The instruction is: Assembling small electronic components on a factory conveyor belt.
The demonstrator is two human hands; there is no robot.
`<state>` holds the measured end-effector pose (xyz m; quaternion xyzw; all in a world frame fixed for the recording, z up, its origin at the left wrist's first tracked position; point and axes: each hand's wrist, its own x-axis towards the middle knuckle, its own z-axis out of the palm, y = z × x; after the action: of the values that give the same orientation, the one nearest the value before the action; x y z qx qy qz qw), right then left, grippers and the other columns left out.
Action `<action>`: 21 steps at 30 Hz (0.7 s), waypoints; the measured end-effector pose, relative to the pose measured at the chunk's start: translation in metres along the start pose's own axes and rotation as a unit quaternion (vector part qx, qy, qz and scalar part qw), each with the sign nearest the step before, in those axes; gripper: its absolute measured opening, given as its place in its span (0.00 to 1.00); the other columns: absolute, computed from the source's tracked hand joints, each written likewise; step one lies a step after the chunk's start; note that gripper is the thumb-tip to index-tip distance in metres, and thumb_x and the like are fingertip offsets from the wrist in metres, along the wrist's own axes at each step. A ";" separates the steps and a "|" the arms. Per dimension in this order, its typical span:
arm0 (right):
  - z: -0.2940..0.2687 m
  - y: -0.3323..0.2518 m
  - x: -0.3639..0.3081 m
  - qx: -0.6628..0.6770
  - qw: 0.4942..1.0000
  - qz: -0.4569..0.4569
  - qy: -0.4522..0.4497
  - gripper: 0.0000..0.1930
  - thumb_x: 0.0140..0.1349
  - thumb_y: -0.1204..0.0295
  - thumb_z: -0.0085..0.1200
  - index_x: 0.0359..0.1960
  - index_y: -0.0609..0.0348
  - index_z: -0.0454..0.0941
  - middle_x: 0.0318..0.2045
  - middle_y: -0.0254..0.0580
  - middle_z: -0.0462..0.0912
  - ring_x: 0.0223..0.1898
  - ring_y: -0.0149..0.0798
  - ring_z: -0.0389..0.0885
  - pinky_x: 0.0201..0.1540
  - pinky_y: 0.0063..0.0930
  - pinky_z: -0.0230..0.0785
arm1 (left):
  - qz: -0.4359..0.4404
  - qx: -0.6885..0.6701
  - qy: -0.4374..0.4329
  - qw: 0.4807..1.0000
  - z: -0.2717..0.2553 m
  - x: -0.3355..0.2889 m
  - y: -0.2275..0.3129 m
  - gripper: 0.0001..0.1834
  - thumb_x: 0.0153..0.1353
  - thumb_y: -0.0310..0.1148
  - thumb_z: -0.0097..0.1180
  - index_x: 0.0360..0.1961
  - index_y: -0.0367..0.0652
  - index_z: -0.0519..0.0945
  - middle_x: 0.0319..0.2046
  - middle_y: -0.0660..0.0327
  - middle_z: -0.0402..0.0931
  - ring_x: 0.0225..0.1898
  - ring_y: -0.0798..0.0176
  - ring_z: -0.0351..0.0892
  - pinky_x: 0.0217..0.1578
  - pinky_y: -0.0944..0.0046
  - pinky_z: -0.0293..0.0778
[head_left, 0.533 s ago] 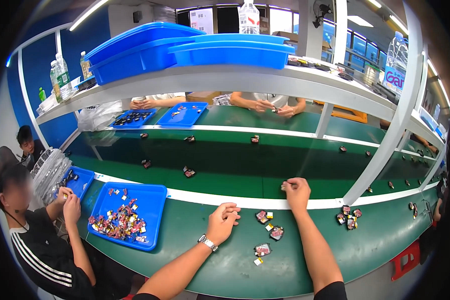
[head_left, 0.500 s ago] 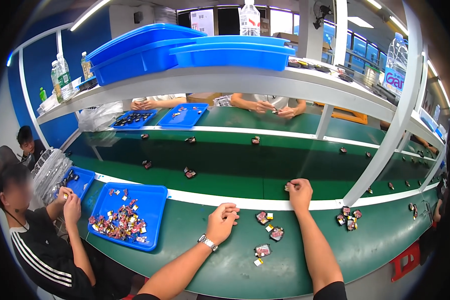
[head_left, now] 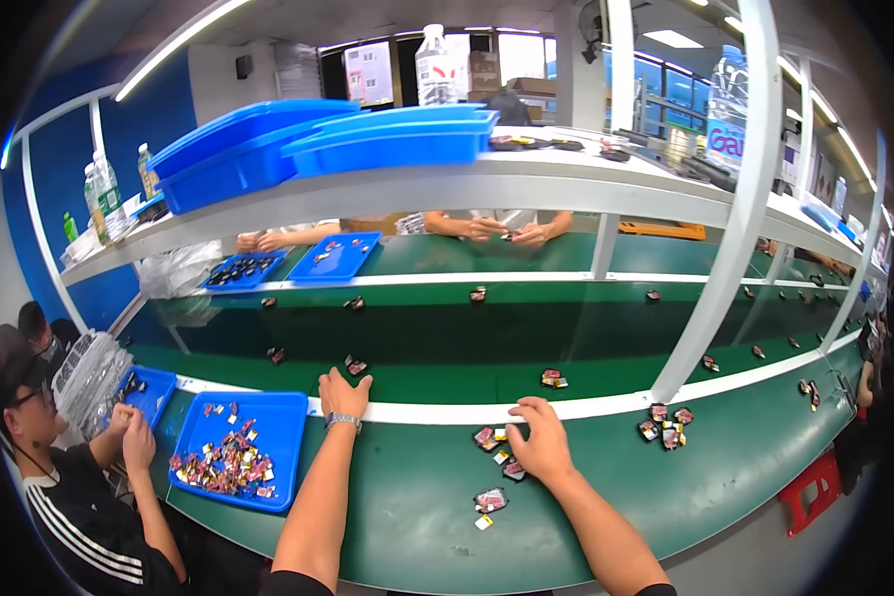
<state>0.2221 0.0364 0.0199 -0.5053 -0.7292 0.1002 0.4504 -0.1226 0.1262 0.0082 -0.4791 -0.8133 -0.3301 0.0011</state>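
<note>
So the left hand [head_left: 344, 395] has its fingers spread, out over the green belt [head_left: 447, 377], right by a small red-and-black part [head_left: 355, 366]. Can't tell if it's touching. Half a second ago that hand was curled over the table. The right hand [head_left: 540, 437] has swapped too: it was pinching something on the belt, now it's back over the table, thumb and fingers apart, next to a clump of parts [head_left: 514, 470]; can't see under the palm. A loose part [head_left: 553, 378] sits on the belt about where it was pinching, so I'd say it got let go. Another part [head_left: 490, 500] lies nearer the person. Further out left there's a blue tray [head_left: 284, 417] with a heap of little pieces, then a co-worker's hands [head_left: 131, 427].
</note>
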 end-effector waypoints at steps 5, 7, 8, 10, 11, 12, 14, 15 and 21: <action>-0.003 0.005 0.002 -0.007 1.000 -0.011 0.014 0.09 0.55 0.74 0.60 0.38 0.59 0.81 0.48 0.44 0.77 0.50 0.48 0.76 0.52 0.38 0.71 | -0.020 0.046 -0.073 0.996 -0.006 0.013 0.019 0.38 0.50 0.53 0.68 0.57 0.39 0.75 0.52 0.48 0.73 0.52 0.45 0.77 0.53 0.51 0.73; -0.002 0.008 0.001 0.003 1.000 -0.003 0.008 0.07 0.55 0.75 0.59 0.37 0.58 0.81 0.46 0.43 0.78 0.49 0.47 0.77 0.51 0.37 0.72 | -0.017 0.047 -0.076 0.996 -0.005 0.014 0.014 0.36 0.49 0.55 0.68 0.54 0.44 0.78 0.50 0.50 0.73 0.50 0.46 0.78 0.51 0.51 0.74; -0.003 0.008 0.002 0.004 1.000 -0.005 0.007 0.07 0.55 0.75 0.59 0.37 0.58 0.81 0.46 0.43 0.78 0.49 0.47 0.77 0.51 0.37 0.72 | -0.019 0.047 -0.074 0.996 -0.004 0.014 0.016 0.36 0.49 0.55 0.68 0.54 0.44 0.78 0.50 0.50 0.73 0.50 0.46 0.78 0.51 0.51 0.74; -0.004 0.006 0.004 0.012 1.000 -0.018 0.023 0.07 0.55 0.75 0.59 0.36 0.58 0.82 0.45 0.43 0.79 0.48 0.47 0.78 0.51 0.37 0.72 | -0.008 0.054 -0.054 0.997 0.001 0.011 0.024 0.32 0.49 0.55 0.67 0.48 0.44 0.80 0.51 0.49 0.72 0.48 0.44 0.80 0.49 0.49 0.76; -0.002 0.006 0.005 0.015 1.000 -0.015 0.018 0.06 0.55 0.76 0.59 0.35 0.58 0.81 0.45 0.42 0.79 0.48 0.46 0.78 0.51 0.37 0.72 | -0.009 0.051 -0.054 0.997 0.003 0.012 0.023 0.31 0.49 0.56 0.66 0.48 0.46 0.80 0.51 0.50 0.73 0.48 0.45 0.80 0.49 0.49 0.76; 0.001 0.005 0.004 0.017 1.000 -0.018 0.012 0.06 0.55 0.76 0.59 0.35 0.58 0.81 0.45 0.42 0.79 0.48 0.46 0.78 0.51 0.37 0.72 | -0.016 0.051 -0.053 0.997 0.003 0.012 0.021 0.31 0.49 0.56 0.66 0.48 0.46 0.80 0.51 0.50 0.73 0.48 0.45 0.80 0.49 0.49 0.76; 0.002 0.005 0.002 0.020 1.000 -0.012 0.009 0.06 0.54 0.76 0.59 0.35 0.58 0.81 0.44 0.42 0.79 0.48 0.46 0.78 0.50 0.36 0.72 | -0.024 0.037 -0.082 0.996 -0.001 0.011 0.025 0.33 0.48 0.57 0.66 0.50 0.46 0.80 0.49 0.51 0.74 0.50 0.47 0.78 0.51 0.50 0.74; 0.003 0.003 0.002 0.016 0.999 -0.031 0.020 0.07 0.53 0.77 0.60 0.35 0.58 0.81 0.43 0.42 0.80 0.46 0.46 0.79 0.48 0.36 0.73 | -0.004 0.028 -0.045 0.999 0.002 0.008 0.023 0.30 0.49 0.53 0.67 0.49 0.45 0.80 0.48 0.53 0.75 0.47 0.46 0.80 0.48 0.49 0.76; -0.006 -0.017 0.005 0.045 0.991 -0.119 0.051 0.08 0.51 0.81 0.60 0.35 0.60 0.81 0.40 0.43 0.80 0.42 0.46 0.80 0.44 0.35 0.74 | 0.179 -0.151 -0.063 0.970 -0.006 -0.041 0.030 0.28 0.46 0.39 0.69 0.49 0.38 0.78 0.42 0.51 0.80 0.44 0.49 0.80 0.47 0.53 0.76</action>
<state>0.2149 0.0310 0.0363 -0.3984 -0.7548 0.0528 0.5184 -0.0788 0.1008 0.0155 -0.6314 -0.6535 -0.4126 -0.0639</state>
